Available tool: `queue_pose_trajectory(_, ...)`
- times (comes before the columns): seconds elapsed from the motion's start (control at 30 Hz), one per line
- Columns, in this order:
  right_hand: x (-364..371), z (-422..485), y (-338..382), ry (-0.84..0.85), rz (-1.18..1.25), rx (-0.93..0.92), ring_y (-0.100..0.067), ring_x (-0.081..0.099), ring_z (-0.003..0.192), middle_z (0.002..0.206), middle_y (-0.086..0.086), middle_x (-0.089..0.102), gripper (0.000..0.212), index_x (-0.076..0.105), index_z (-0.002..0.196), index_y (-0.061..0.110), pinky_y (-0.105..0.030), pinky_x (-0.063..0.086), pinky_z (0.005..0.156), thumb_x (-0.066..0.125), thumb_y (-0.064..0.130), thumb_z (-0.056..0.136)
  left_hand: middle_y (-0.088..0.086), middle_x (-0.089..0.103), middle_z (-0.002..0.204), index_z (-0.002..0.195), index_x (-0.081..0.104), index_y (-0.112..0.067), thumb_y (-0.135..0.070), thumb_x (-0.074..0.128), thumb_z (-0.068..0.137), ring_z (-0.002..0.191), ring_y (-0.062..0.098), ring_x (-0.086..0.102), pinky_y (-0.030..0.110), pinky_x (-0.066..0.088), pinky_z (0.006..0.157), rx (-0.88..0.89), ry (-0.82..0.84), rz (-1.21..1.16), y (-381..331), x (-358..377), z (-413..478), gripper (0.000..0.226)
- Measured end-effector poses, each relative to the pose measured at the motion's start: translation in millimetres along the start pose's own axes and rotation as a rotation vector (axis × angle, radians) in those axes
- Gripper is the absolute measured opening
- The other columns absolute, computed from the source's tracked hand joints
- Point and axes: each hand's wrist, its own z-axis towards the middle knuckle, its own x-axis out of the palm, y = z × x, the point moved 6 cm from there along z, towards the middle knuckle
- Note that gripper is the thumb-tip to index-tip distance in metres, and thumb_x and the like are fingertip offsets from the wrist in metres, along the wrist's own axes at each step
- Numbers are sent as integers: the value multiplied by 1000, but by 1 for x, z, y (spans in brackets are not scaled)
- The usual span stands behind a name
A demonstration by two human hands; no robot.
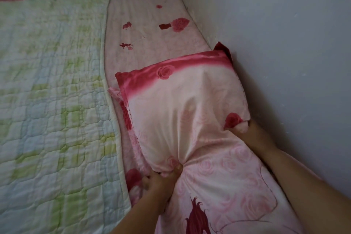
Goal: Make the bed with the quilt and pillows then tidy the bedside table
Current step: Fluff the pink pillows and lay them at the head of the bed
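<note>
— Gripping what, and where?
— My left hand (pixel 161 178) bunches the near edge of the pillow (pixel 180 110); my right hand (pixel 253 132) clutches its right corner. It lies against the wall (pixel 284 43), right of the quilt (pixel 53 91).

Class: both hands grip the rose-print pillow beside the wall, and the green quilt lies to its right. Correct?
No. The head view shows the green quilt left of the pillow; left hand and right hand grip it beside the wall.
</note>
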Motion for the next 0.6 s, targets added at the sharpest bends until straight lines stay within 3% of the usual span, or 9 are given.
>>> queue_pose_trajectory(0.13, 2, 20, -7, -4, 268, 117, -32, 47, 128, 144, -15, 44, 101, 37, 143, 9, -34, 38, 102, 70, 67, 68, 12, 14, 149, 148, 21, -19, -76, 70, 56, 139, 34, 22, 44, 31, 111, -27, 65, 9, -6, 2, 1, 118)
queue_pose_trajectory(0.2, 9, 26, -6, 55, 235, 123, -29, 45, 131, 147, -12, 42, 105, 39, 143, 13, -31, 35, 103, 65, 76, 64, 11, 12, 150, 149, 19, -20, -73, 70, 60, 140, 33, 20, 43, 32, 109, -38, 70, 18, -6, 1, 4, 116)
queue_pose_trajectory(0.27, 14, 25, -7, 48, 174, 157, -30, 47, 130, 146, -12, 44, 107, 42, 142, 17, -34, 38, 104, 65, 80, 59, 9, 14, 148, 148, 23, -22, -80, 71, 47, 139, 34, 21, 46, 34, 110, -45, 72, 21, -2, 3, 10, 126)
queue_pose_trajectory(0.37, 9, 17, -9, -155, -66, 168, -35, 50, 123, 135, -17, 51, 106, 48, 135, 17, -43, 41, 101, 61, 85, 54, 6, 17, 143, 144, 30, -26, -92, 64, 18, 136, 34, 26, 50, 38, 108, -55, 92, 10, 3, 6, 17, 146)
queue_pose_trajectory(0.43, 5, 10, -4, -302, -180, 79, -38, 47, 118, 126, -20, 49, 98, 53, 128, 10, -43, 37, 100, 65, 79, 59, 8, 16, 145, 146, 28, -23, -88, 67, 28, 137, 35, 24, 50, 33, 111, -46, 102, 12, 5, 5, 16, 140)
queue_pose_trajectory(0.5, 3, 5, 3, -409, -138, -42, -38, 49, 111, 120, -22, 48, 92, 56, 123, 1, -41, 38, 97, 74, 67, 60, 10, 15, 146, 146, 27, -20, -80, 72, 43, 138, 36, 23, 50, 32, 112, -33, 99, 1, 5, 3, 16, 127)
queue_pose_trajectory(0.6, 6, 6, 5, -402, -65, -88, -40, 53, 108, 116, -25, 50, 87, 53, 117, -7, -41, 43, 91, 80, 56, 63, 8, 17, 143, 144, 30, -19, -73, 77, 46, 134, 35, 29, 47, 38, 108, -36, 130, -61, 5, 7, 19, 121)
